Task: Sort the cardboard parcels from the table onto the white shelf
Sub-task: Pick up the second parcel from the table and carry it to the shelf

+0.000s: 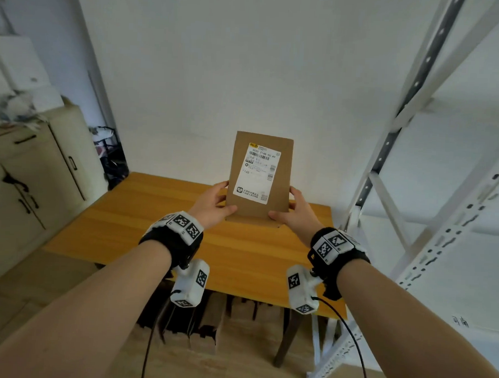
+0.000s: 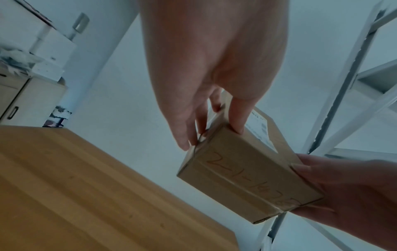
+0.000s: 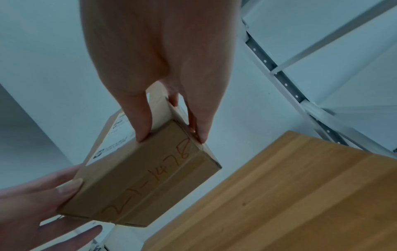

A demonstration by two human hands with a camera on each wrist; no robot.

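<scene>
A flat cardboard parcel point(image 1: 259, 175) with a white shipping label stands on end above the wooden table point(image 1: 132, 229), held up between both hands. My left hand point(image 1: 213, 206) grips its lower left edge, thumb on the front face. My right hand point(image 1: 294, 209) grips the lower right edge the same way. The wrist views show the parcel point(image 2: 247, 176) point(image 3: 148, 178) from below, with handwriting on its bottom side, and the left hand point(image 2: 214, 118) and right hand point(image 3: 171, 125) pinching it. The white shelf point(image 1: 432, 174) rises at the right.
A beige cabinet point(image 1: 34, 179) with clutter on top stands at the left. Cardboard boxes point(image 1: 208, 327) sit on the floor under the table. Dark bags point(image 1: 112, 160) lie in the corner behind the table. A white wall is straight ahead.
</scene>
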